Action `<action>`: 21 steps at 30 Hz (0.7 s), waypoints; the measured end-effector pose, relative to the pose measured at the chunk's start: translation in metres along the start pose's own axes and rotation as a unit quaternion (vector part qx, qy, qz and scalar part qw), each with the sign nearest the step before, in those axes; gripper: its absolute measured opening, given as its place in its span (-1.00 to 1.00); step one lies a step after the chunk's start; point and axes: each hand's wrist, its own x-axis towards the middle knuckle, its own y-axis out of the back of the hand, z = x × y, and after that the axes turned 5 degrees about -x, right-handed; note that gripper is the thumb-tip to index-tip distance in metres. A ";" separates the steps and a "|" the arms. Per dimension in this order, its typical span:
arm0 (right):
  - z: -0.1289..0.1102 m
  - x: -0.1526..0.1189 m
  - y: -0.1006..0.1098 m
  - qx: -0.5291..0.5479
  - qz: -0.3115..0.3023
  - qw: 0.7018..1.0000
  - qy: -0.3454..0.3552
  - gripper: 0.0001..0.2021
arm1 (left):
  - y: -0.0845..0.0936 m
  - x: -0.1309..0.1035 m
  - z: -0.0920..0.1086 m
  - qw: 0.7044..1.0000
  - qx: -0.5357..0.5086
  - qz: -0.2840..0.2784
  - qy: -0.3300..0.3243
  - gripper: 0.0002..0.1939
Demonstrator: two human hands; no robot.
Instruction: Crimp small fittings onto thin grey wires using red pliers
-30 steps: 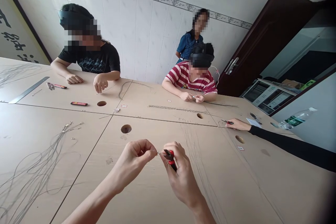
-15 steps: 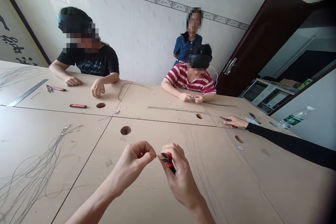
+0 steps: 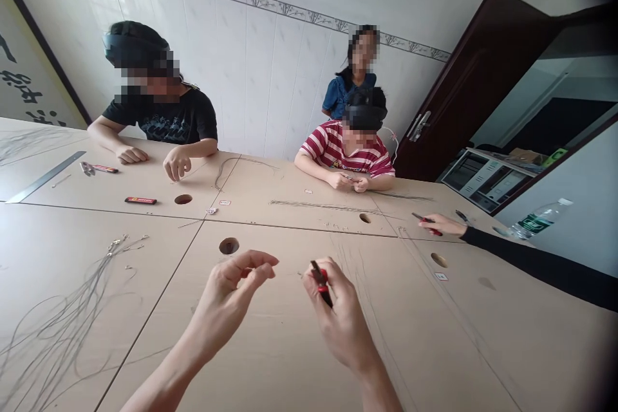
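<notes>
My right hand is wrapped round a small pair of pliers with red and black handles, their dark jaws pointing up. A tiny thin piece shows by the fingertips of that hand; whether it is held there I cannot tell. To the left, a short distance away, my left hand hovers over the table with thumb and forefinger slightly apart and nothing visible between them. Long thin grey cords run along the table beside my right hand. A bundle of similar cords with small metal ends lies at the left.
Co-workers sit across the table; a co-worker's hand with red-handled pliers reaches in from the right. Round holes pierce the tabletop. A steel ruler, a red and black case and a water bottle are farther off.
My hands have moved apart, and my left fingers have let go of the tiny piece pinched near the pliers. The pliers have turned from pointing left to pointing up.
</notes>
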 end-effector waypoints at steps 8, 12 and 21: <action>-0.008 -0.006 -0.002 0.007 -0.051 0.999 0.013 -0.90 | -0.002 -0.005 0.000 0.994 -0.003 -0.103 -0.022 -0.76; -0.011 -0.007 0.000 0.014 -0.053 0.998 0.024 -0.90 | -0.003 -0.006 0.002 0.992 -0.017 -0.125 -0.020 -0.79; -0.012 -0.008 -0.001 0.005 -0.050 0.998 0.025 -0.89 | -0.006 -0.008 -0.003 0.992 0.001 -0.125 -0.001 -0.79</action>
